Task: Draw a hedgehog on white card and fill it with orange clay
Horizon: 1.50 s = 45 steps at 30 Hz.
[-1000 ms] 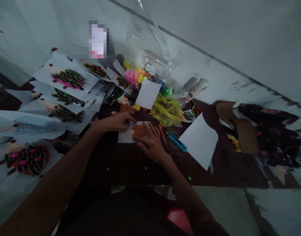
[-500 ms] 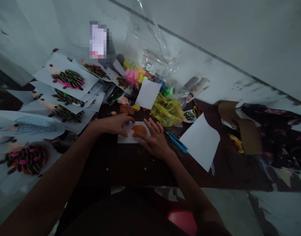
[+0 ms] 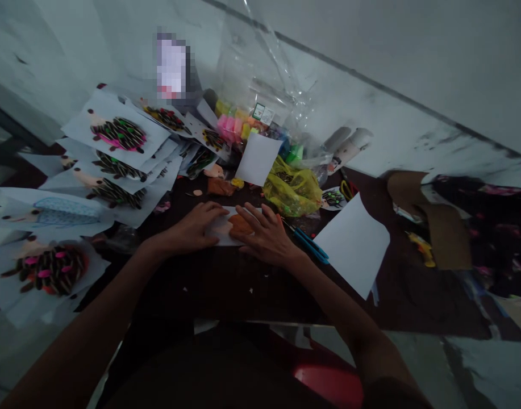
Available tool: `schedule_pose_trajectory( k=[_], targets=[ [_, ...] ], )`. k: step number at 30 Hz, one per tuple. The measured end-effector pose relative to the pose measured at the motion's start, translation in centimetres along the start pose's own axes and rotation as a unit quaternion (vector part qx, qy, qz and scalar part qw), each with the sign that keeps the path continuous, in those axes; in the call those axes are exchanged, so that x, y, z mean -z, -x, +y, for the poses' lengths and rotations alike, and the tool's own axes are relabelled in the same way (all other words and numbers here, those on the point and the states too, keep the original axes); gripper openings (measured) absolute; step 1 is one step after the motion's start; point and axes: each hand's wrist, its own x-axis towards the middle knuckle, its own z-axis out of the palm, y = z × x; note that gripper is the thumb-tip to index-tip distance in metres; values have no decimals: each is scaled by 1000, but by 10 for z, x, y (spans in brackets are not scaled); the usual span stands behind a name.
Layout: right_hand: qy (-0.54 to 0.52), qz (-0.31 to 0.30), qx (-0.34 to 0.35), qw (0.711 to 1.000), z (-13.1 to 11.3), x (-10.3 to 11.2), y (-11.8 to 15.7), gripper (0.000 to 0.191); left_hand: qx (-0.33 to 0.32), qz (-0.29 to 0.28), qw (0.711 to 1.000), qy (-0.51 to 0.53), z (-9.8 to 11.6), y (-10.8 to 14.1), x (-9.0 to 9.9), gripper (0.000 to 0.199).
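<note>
A small white card [image 3: 224, 241] lies on the dark table in front of me, with a flattened orange-brown clay shape [image 3: 240, 225] on it. My left hand [image 3: 200, 225] rests at the card's left side, fingers spread over its edge. Across the right part of the card lies my right hand [image 3: 266, 234], its fingers apart and partly covering the clay. A lump of brown clay [image 3: 220, 187] and a yellow bit [image 3: 237, 183] sit just behind the card. Blue-handled scissors [image 3: 313, 247] are right of my right hand.
Sheets with seed-covered hedgehogs [image 3: 119, 133] are piled at the left. Behind are a yellow plastic bag [image 3: 292, 190], colored clay packs [image 3: 232, 128] and a blank sheet [image 3: 260, 159]. A larger white sheet [image 3: 354, 244] and brown cardboard [image 3: 450, 236] lie to the right.
My right hand has moved left over the clay shape, covering more of it. My left hand has shifted left, its fingers now flatter on the card's edge. The view has shifted slightly.
</note>
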Motion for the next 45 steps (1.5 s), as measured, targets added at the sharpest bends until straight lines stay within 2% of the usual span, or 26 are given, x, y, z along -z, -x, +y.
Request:
schedule_pose_trajectory(
  k=[15, 22, 33, 45],
  targets=[
    [-2, 4, 26, 1000, 11, 1, -1, 43, -17, 25, 999, 28, -3, 5, -4, 55],
    [0, -11, 45, 999, 14, 4, 1, 44, -9, 14, 1000, 17, -1, 4, -3, 53],
    [-18, -25, 11, 999, 14, 4, 0, 42, -3, 5, 1000, 17, 4, 4, -1, 57],
    [-8, -3, 5, 1000, 17, -2, -2, 41, -8, 9, 1000, 20, 2, 5, -3, 56]
  ],
)
